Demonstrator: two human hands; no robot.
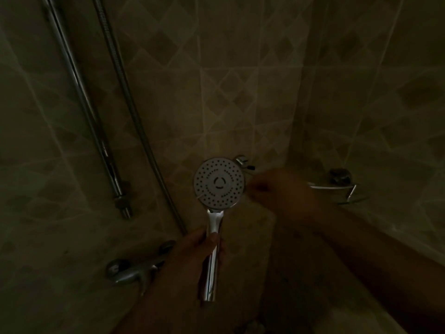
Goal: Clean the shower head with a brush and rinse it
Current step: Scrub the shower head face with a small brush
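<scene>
Left hand (199,251): wrapped round the chrome handle of the shower head (219,184), face turned up toward camera.
Right hand (277,189): blurred, fingers bunched at the head's right rim; contents cannot tell.
Hose (134,112): hangs left of head.
Rail (81,97): far left.
Mixer tap (134,268): low left.
Light: very dim.

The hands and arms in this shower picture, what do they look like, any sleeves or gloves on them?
Both are bare. The left hand and right hand wear no gloves, and both forearms show no sleeves as far as the frame reaches. No watch, ring or bracelet can be made out, though the dim light and blur on the right hand could hide small items.
</scene>
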